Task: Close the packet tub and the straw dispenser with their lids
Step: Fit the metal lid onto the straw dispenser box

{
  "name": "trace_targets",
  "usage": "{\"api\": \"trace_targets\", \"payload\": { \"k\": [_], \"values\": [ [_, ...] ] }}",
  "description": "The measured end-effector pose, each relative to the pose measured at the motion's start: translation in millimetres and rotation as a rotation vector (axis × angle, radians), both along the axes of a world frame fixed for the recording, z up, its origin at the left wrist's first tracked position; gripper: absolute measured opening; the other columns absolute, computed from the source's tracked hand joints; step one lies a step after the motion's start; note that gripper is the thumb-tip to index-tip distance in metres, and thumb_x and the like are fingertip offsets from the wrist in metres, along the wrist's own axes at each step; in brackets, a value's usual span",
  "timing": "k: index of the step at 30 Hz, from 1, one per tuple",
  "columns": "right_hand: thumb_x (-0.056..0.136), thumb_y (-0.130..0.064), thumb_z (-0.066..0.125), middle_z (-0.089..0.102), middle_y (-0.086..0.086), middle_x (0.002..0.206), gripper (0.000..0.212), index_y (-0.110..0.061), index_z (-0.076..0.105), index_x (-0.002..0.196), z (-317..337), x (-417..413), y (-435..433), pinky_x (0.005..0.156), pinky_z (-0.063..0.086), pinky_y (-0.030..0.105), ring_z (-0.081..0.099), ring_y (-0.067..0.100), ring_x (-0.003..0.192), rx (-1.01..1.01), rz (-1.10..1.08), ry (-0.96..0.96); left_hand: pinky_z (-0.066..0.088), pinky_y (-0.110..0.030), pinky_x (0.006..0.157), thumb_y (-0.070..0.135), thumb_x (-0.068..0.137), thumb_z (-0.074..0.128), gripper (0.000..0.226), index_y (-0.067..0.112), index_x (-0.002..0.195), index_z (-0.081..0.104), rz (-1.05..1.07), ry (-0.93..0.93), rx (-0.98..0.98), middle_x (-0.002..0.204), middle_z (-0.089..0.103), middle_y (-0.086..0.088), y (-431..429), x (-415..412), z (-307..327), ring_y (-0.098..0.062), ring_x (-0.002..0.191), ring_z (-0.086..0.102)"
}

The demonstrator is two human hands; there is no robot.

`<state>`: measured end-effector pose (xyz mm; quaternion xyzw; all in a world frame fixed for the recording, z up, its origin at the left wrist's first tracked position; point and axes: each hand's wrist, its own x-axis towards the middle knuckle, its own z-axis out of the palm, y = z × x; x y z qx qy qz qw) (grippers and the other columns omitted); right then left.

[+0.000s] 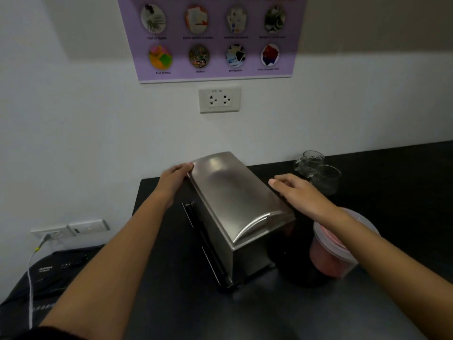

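Dispenser lid (pixel 235 192) between left hand (pixel 175 179) and right hand (pixel 297 192).

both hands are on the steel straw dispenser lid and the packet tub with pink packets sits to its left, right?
Not quite: in the head view the packet tub sits to the right of the straw dispenser, under the right forearm. Left hand and right hand are on its lid.

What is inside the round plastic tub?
Through the tub's clear wall you can see pink stuff, probably packets. Its clear lid is on top, and the right arm crosses over it, hiding part.
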<state>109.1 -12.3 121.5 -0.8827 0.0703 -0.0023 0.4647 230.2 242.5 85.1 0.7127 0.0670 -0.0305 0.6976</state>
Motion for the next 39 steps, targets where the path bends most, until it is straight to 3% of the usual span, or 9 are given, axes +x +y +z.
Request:
{"api": "trace_targets", "payload": {
  "k": [7,10,15,18,24,26,30,33,39],
  "values": [
    [0.084,-0.047,0.051,0.051,0.0,0.11,0.063,-0.018,0.033,0.137,-11.2,-33.7,17.0,0.095,0.04,0.034,0.049,0.017,0.103,0.104,-0.13,0.052,0.039,-0.038,0.103,0.031,0.085,0.06,0.041,0.006,0.117,0.059,0.07,-0.01,0.06,0.125,0.061,-0.016,24.6,-24.7,0.2,-0.029,0.117,0.055],
    [0.083,-0.046,0.054,0.048,0.009,0.133,0.072,-0.017,0.023,0.142,-20.3,-48.0,26.7,0.105,0.036,0.04,0.046,0.023,0.12,0.194,-0.161,0.06,0.041,-0.033,0.095,0.033,0.085,0.061,0.041,0.007,0.116,0.059,0.104,-0.022,0.075,0.122,0.062,-0.014,36.8,-33.4,-3.0,-0.027,0.116,0.056],
    [0.081,-0.045,0.057,0.037,0.009,0.145,0.08,-0.022,0.014,0.144,-32.1,-67.6,47.1,0.105,0.035,0.04,0.04,0.024,0.128,0.451,-0.18,0.115,0.042,-0.041,0.105,0.035,0.084,0.062,0.044,0.008,0.119,0.057,0.123,-0.036,0.108,0.125,0.06,-0.01,51.3,-47.8,-4.5,-0.023,0.115,0.056],
    [0.078,-0.044,0.061,0.04,0.005,0.144,0.082,-0.024,0.017,0.144,-38.9,-71.1,62.6,0.107,0.033,0.041,0.043,0.018,0.123,0.572,-0.139,0.122,0.043,-0.043,0.104,0.037,0.082,0.063,0.046,0.008,0.117,0.056,0.135,-0.042,0.12,0.124,0.06,-0.011,58.4,-56.2,-6.1,-0.024,0.114,0.056],
    [0.043,-0.054,0.077,0.039,0.008,0.145,0.127,-0.022,0.009,0.145,-42.9,-67.2,72.7,0.11,0.032,0.045,0.041,0.026,0.129,0.58,-0.09,0.107,0.044,-0.042,0.103,0.037,0.08,0.065,0.044,0.009,0.112,0.056,0.12,-0.05,0.129,0.119,0.06,-0.011,74.1,-67.4,-6.5,-0.025,0.113,0.056],
    [0.045,-0.048,0.077,0.046,0.007,0.139,0.12,-0.02,0.015,0.145,-39.6,-64.8,69.2,0.106,0.037,0.044,0.049,0.024,0.122,0.612,-0.07,0.099,0.044,-0.042,0.103,0.037,0.08,0.066,0.043,0.01,0.111,0.055,0.118,-0.046,0.126,0.117,0.058,-0.008,76.5,-69.3,-6.7,-0.024,0.113,0.056],
    [0.072,-0.028,0.07,0.06,-0.001,0.119,0.068,-0.022,0.041,0.133,-34.7,-54.5,59.2,0.083,0.049,0.028,0.06,0.013,0.101,0.626,-0.053,0.041,0.045,-0.043,0.101,0.039,0.081,0.062,0.044,0.013,0.117,0.055,0.114,-0.044,0.157,0.112,0.057,-0.004,75.5,-75.5,-9.6,-0.022,0.11,0.056],
    [0.076,-0.024,0.067,0.057,0.0,0.121,0.065,-0.019,0.04,0.134,-34.2,-43.9,52.5,0.066,0.05,0.017,0.061,0.009,0.093,0.629,-0.1,-0.02,0.048,-0.04,0.097,0.037,0.082,0.061,0.048,0.009,0.12,0.054,0.14,-0.06,0.16,0.109,0.058,-0.003,70.9,-81.6,-11.7,-0.019,0.1,0.058],
    [0.079,-0.024,0.065,0.059,-0.002,0.111,0.062,-0.013,0.04,0.134,-37.4,-25.2,38.5,0.068,0.046,0.017,0.059,0.004,0.088,0.599,-0.143,-0.097,0.049,-0.035,0.086,0.039,0.08,0.064,0.042,0.01,0.11,0.055,0.2,-0.069,0.13,0.109,0.063,-0.007,62.0,-94.3,-17.6,-0.02,0.095,0.059]
  ]
}}
